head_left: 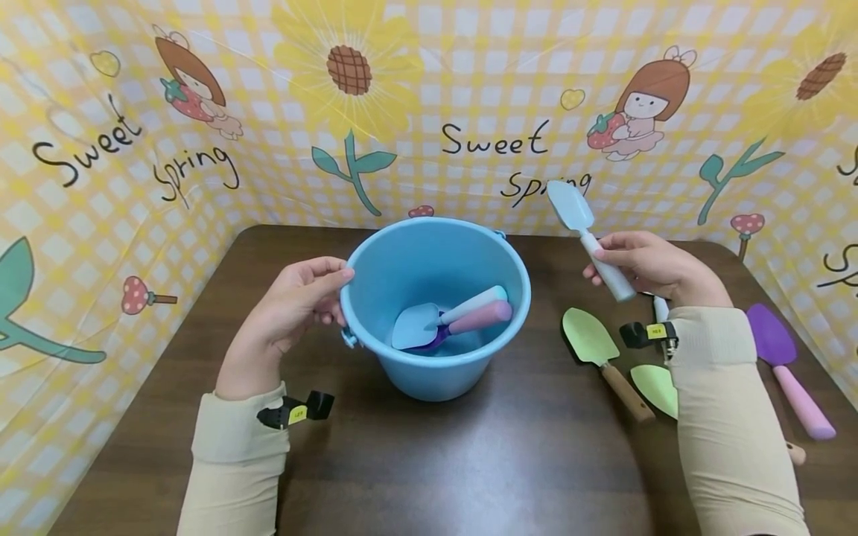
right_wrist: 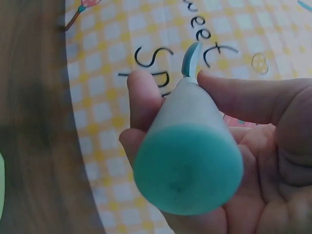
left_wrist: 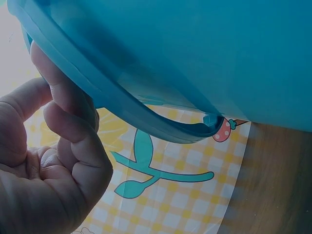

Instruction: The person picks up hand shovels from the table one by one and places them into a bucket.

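A light-blue bucket (head_left: pixel 429 380) stands on the brown table, and my left hand (head_left: pixel 295 305) pinches its left rim between thumb and fingers. In the left wrist view the bucket's handle (left_wrist: pixel 161 127) hangs along the outer wall beside the fingers. Inside the bucket lie a trowel with a light-blue blade (head_left: pixel 415 326) and one with a pink handle (head_left: pixel 479 317) and purple blade. My right hand (head_left: pixel 653 260) holds a light-blue trowel (head_left: pixel 573 207) by its white handle, raised right of the bucket with the blade up. Its teal handle end (right_wrist: pixel 187 170) faces the right wrist camera.
Right of the bucket lies a green trowel with a wooden handle (head_left: pixel 626 391). Another green blade (head_left: pixel 657 388) and a white handle (head_left: pixel 661 309) are partly hidden by the right arm. A purple trowel (head_left: pixel 772 335) with a pink handle lies at the far right. A patterned cloth (head_left: pixel 509 82) hangs behind.
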Available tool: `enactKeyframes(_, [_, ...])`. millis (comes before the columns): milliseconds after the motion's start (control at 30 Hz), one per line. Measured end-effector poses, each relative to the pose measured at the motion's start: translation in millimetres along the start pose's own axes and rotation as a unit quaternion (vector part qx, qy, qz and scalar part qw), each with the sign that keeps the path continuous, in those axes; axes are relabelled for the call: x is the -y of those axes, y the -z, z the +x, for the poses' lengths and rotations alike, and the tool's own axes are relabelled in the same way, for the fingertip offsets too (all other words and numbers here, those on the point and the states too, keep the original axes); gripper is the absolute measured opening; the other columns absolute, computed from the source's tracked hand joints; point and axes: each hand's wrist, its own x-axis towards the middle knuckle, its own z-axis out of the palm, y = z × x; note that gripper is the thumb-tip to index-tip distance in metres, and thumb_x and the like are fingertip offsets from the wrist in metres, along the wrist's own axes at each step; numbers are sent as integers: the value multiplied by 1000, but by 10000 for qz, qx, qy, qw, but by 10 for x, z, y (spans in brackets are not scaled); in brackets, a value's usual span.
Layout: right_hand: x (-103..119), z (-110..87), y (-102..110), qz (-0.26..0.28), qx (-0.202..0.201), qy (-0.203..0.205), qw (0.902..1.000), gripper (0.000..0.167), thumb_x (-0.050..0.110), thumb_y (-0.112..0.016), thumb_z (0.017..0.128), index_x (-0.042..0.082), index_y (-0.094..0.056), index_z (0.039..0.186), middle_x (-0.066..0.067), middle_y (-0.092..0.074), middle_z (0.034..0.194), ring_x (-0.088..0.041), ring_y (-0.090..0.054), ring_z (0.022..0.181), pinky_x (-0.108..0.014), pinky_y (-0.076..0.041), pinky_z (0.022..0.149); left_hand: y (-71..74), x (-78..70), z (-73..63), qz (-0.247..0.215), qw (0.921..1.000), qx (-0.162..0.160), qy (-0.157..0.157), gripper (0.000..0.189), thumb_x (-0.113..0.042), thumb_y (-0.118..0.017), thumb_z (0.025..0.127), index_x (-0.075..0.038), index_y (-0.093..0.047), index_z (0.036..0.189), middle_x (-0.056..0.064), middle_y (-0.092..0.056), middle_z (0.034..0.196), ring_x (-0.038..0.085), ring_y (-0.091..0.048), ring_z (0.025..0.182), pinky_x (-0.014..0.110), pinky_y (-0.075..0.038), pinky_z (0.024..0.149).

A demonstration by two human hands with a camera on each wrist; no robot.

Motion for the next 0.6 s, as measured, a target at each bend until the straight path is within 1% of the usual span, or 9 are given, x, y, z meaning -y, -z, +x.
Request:
enactKeyframes(100, [62, -16, -20, 11, 93, 249, 9996, 30, 20, -39, 108, -3, -38, 127, 5, -70, 93, -6, -65, 84, -30, -53, 76, -3, -2, 10, -14, 10000, 4, 7, 27, -22, -58, 101, 0, -55, 116, -3, -66, 70, 9, -65, 54, 18, -49, 54])
enactKeyframes(200, [126, -24, -44, -51, 146, 409, 9990, 26, 19, -39, 108, -1, -39, 124, 4, -70, 94, -7, -65, 84, -30, -52, 77, -4, 4, 12, -41, 10000, 6, -9, 28, -22, -58, 101, 1, -54, 116, -3, -66, 70, 9, -65, 53, 18, -49, 53])
enactKeyframes(367, [222, -59, -84, -45, 175, 551, 9983, 20, 20, -41, 108, 4, -45, 120, 2, -71, 94, -10, -66, 85, -32, -52, 78, -2, 9, 12, -84, 10000, 23, -3, 27, -22, -58, 101, 0, -54, 116, -3, -66, 70, 9, -65, 54, 18, -49, 53])
enactKeyframes(500, [298, -79, -121, -13, 252, 735, 9970, 18, 19, -43, 107, 6, -48, 118, 0, -72, 94, -11, -67, 83, -33, -52, 76, 4, 11, 12, -104, 9999, 38, -34, 26, -21, -58, 101, 1, -54, 115, -3, -66, 69, 10, -65, 53, 18, -48, 53])
enactKeyframes(600, [356, -87, -157, -46, 306, 794, 9964, 17, 19, -44, 107, 7, -50, 117, 0, -72, 94, -11, -67, 83, -33, -53, 74, 6, 15, 16, -125, 9999, 53, -21, 26, -22, -59, 101, 0, -55, 114, -3, -66, 69, 10, -65, 53, 19, -48, 53])
